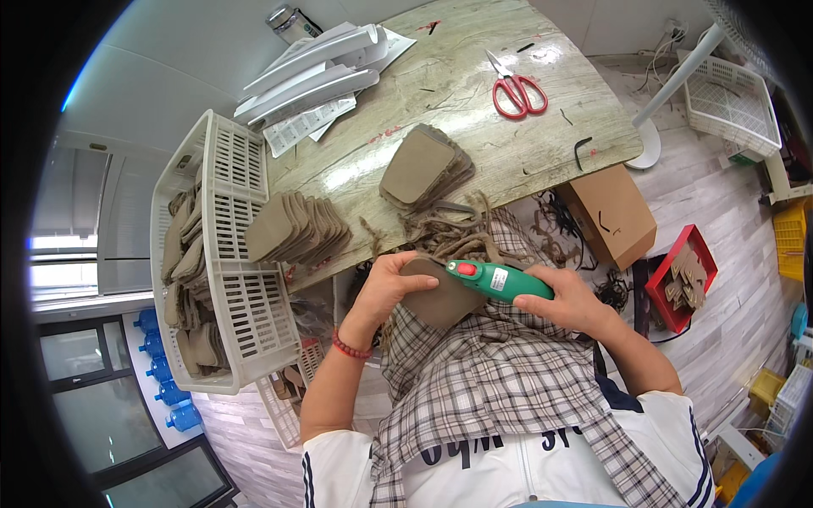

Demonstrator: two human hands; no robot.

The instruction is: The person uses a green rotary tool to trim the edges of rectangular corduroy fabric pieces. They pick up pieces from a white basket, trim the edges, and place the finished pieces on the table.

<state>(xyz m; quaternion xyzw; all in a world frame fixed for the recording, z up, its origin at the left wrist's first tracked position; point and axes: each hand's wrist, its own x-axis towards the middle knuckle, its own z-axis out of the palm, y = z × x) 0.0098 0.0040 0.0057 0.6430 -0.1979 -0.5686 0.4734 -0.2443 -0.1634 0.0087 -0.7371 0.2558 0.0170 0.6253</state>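
Observation:
My left hand (383, 292) is closed on a tan, rounded piece of sheet material (447, 300), with the thumb lying on its face. In my right hand (572, 298) is a green handheld power cutter (508, 285) with a red button; its head meets the upper right edge of that piece. The cutting blade itself is too small to make out. Curled tan trimmings (457, 229) lie just beyond the piece at the table's near edge. A stack of like tan pieces (417, 169) rests on the table, and a fanned row of them (288, 227) stands to the left.
A white slatted basket (246, 326) with more tan pieces flanks the table (373, 135) on the left. Red-handled scissors (520, 96) and piled papers (313, 76) lie on the tabletop. Right of my lap are a cardboard box (622, 216) and a red tray (656, 288) holding small tan pieces.

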